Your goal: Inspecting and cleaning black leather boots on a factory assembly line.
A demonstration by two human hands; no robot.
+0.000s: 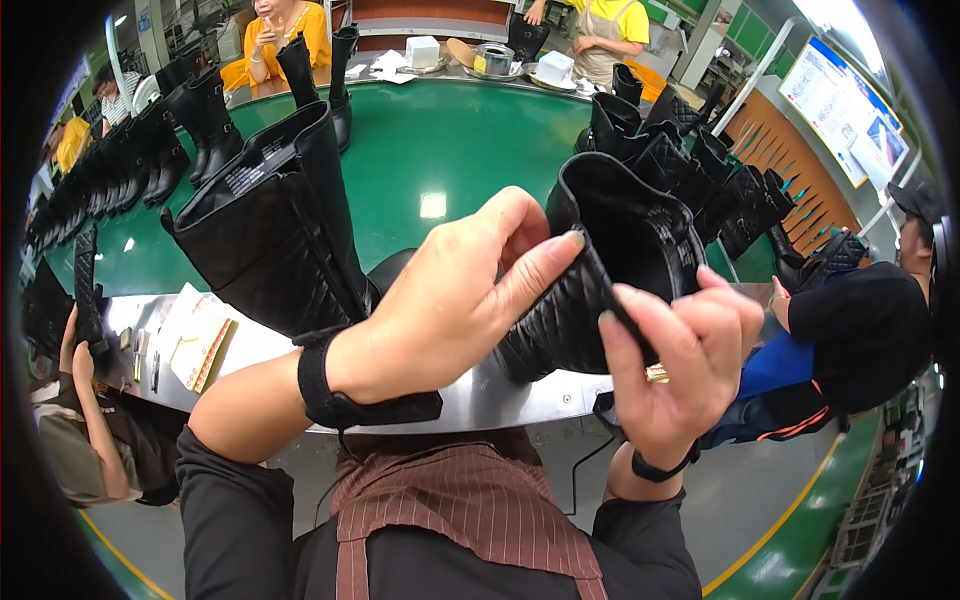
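A black boot (pixel 563 318) with a gathered, ribbed shaft stands in front of me, its top opening facing up toward me. My left hand (pixel 440 285) grips the left side of its top edge, the thumb on the rim and the fingers curled behind the shaft. On the near right side, my right hand (pixel 690 350) pinches the rim between thumb and fingers. Left of it stands a second black boot (pixel 285 250), with a quilted panel and a pale printed patch on its lining. Its foot is partly hidden behind my left hand.
A green tabletop (pixel 430 150) with a metal front edge (pixel 540 400) carries rows of black boots (pixel 135 160) at left and more boots (pixel 690 165) at right. A paper booklet (pixel 193 340) lies at left. A co-worker (pixel 860 330) is close on my right; others sit across and left.
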